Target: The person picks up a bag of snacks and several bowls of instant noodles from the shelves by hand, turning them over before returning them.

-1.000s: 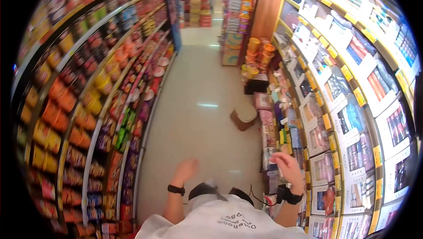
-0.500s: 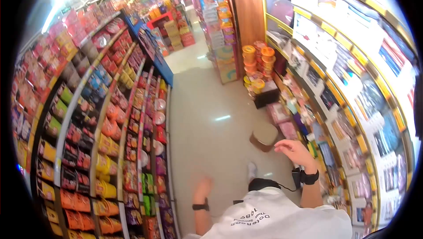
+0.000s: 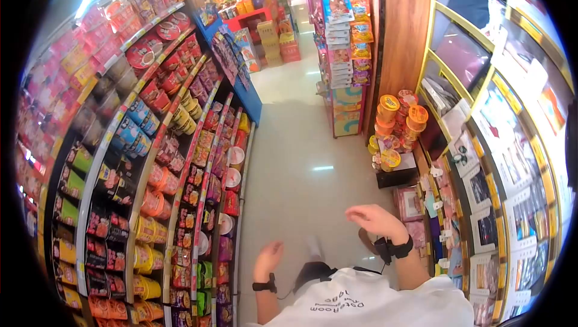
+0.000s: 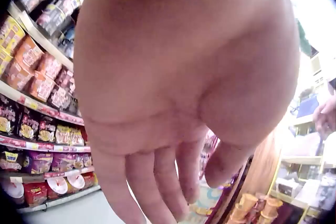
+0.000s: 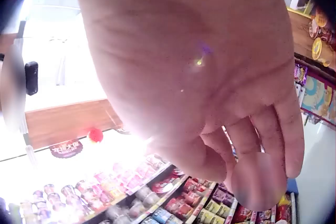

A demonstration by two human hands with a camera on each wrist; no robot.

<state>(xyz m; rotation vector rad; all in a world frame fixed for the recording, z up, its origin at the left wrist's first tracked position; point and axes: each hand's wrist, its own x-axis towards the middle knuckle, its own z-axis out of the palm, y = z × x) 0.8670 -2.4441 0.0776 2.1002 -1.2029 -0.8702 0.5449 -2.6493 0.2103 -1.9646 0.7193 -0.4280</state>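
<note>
My left hand (image 3: 268, 261) hangs over the aisle floor (image 3: 283, 164), holding nothing. In the left wrist view its palm fills the middle, with the fingers pointing down, loosely bent. My right hand (image 3: 378, 221) is held out in front of the body, its fingers relaxed and bare of any object. The right wrist view shows that palm, and a blurred patch covers part of the fingers. Nearest the left hand are shelves of packaged noodles (image 3: 150, 230). A brown stool (image 3: 365, 239) is partly hidden below the right hand.
Stacked orange tubs (image 3: 388, 116) stand on a black box (image 3: 397, 176) at the right. Beyond them rises a rack of hanging snack bags (image 3: 361, 38). Boxed textiles (image 3: 481, 224) line the right shelves. A blue shelf end (image 3: 250, 95) closes the left row.
The view has swung left and then partly back, and the tubs and snack rack now look nearer. My right hand has come inward over the stool. Both hands stay without any object.
</note>
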